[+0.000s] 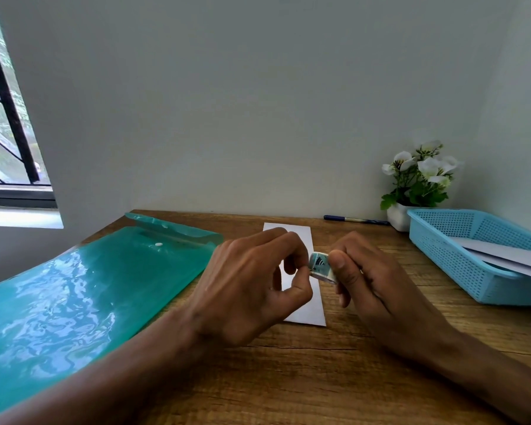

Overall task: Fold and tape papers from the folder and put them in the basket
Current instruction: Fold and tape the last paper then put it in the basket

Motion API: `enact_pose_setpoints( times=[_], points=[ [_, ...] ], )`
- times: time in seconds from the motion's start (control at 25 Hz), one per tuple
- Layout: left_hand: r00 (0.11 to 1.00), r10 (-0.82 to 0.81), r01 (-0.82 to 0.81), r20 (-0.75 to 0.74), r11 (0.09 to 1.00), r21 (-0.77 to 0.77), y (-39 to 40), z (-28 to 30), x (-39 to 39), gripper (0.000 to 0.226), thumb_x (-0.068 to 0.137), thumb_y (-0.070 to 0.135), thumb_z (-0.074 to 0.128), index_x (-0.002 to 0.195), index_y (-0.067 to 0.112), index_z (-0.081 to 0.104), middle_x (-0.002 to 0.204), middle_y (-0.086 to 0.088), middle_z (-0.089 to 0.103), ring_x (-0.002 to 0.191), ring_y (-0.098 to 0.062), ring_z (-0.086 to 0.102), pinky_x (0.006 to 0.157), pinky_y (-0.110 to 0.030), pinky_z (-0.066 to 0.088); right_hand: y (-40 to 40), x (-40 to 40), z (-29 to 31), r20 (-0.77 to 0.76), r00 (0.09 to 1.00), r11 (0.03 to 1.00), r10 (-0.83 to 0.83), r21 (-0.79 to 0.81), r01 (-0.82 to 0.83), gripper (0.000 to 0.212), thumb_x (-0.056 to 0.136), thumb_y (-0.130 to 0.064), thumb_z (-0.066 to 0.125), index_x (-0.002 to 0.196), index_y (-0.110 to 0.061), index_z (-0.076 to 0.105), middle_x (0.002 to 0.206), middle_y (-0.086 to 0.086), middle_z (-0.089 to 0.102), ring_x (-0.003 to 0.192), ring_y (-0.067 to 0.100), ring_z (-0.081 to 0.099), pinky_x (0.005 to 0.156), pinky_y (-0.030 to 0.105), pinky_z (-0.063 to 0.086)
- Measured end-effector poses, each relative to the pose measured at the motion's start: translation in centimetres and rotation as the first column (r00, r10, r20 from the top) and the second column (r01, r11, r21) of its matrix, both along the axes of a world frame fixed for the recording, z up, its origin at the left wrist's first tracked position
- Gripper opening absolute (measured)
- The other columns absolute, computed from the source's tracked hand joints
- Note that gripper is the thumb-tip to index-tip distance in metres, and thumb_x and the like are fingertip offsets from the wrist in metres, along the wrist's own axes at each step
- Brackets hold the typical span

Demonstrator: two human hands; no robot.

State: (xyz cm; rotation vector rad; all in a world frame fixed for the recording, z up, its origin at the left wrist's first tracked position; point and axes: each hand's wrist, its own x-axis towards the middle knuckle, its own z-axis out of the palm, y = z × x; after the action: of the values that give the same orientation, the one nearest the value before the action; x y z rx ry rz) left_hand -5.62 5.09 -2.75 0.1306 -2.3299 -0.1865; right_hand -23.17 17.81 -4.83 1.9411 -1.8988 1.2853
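A folded white paper (314, 308) lies lengthwise on the wooden table (304, 372), partly hidden under my hands. Just above it my right hand (368, 277) grips a small roll of patterned blue tape (322, 266). My left hand (252, 280) pinches at the roll's edge with thumb and forefinger. The teal plastic folder (83, 289) lies to the left with its flap open. At the right stands the light blue basket (460, 256), holding folded white papers (509, 256).
A blue pen (354, 220) lies at the table's back edge against the wall. A small white pot of white flowers (417, 179) stands behind the basket. A window is at the far left.
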Motion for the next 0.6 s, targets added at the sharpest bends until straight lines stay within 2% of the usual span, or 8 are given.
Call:
enact_pose_setpoints(
  times=[0.24, 0.4, 0.52, 0.6],
  points=[
    [0.999, -0.009, 0.014, -0.041, 0.992, 0.127, -0.31, -0.16, -0.11, 0.006, 0.092, 0.037, 0.068, 0.094, 0.032, 0.066, 0.090, 0.018, 0.068, 0.071, -0.004, 0.069, 0.057, -0.021, 0.057, 0.20, -0.11, 0.20, 0.070, 0.998, 1.000, 0.001, -0.007, -0.001, 0.031, 0.103, -0.057, 0.032, 0.087, -0.040, 0.053, 0.088, -0.012, 0.056, 0.075, 0.015, 0.063, 0.061, 0.021, 0.053],
    [1.000, -0.018, 0.020, -0.019, 0.994, 0.104, 0.03, -0.04, 0.02, 0.017, 0.094, 0.045, 0.069, 0.104, 0.032, 0.072, 0.097, 0.020, 0.071, 0.071, 0.001, 0.070, 0.058, -0.014, 0.056, 0.17, -0.16, 0.19, 0.067, 0.998, 1.000, -0.001, -0.009, 0.001, 0.032, 0.102, -0.057, 0.033, 0.088, -0.039, 0.054, 0.087, -0.010, 0.055, 0.075, 0.016, 0.063, 0.061, 0.027, 0.055],
    [1.000, -0.023, 0.024, -0.008, 0.998, 0.065, -0.03, 0.14, 0.08, 0.017, 0.095, 0.040, 0.071, 0.107, 0.029, 0.075, 0.098, 0.018, 0.074, 0.070, 0.000, 0.070, 0.055, -0.010, 0.052, 0.11, -0.21, 0.13, 0.053, 0.998, 1.000, -0.015, -0.002, 0.015, 0.032, 0.102, -0.058, 0.032, 0.088, -0.040, 0.054, 0.088, -0.011, 0.055, 0.076, 0.015, 0.062, 0.063, 0.026, 0.054],
    [1.000, -0.025, 0.025, -0.008, 0.999, 0.032, 0.02, 0.16, 0.08, 0.016, 0.095, 0.036, 0.073, 0.107, 0.026, 0.077, 0.097, 0.016, 0.076, 0.068, -0.001, 0.070, 0.056, -0.012, 0.053, 0.09, -0.27, 0.06, 0.039, 0.999, 1.000, -0.024, 0.002, 0.024, 0.031, 0.102, -0.057, 0.031, 0.087, -0.041, 0.053, 0.088, -0.013, 0.054, 0.076, 0.013, 0.061, 0.063, 0.024, 0.052]
  ],
)
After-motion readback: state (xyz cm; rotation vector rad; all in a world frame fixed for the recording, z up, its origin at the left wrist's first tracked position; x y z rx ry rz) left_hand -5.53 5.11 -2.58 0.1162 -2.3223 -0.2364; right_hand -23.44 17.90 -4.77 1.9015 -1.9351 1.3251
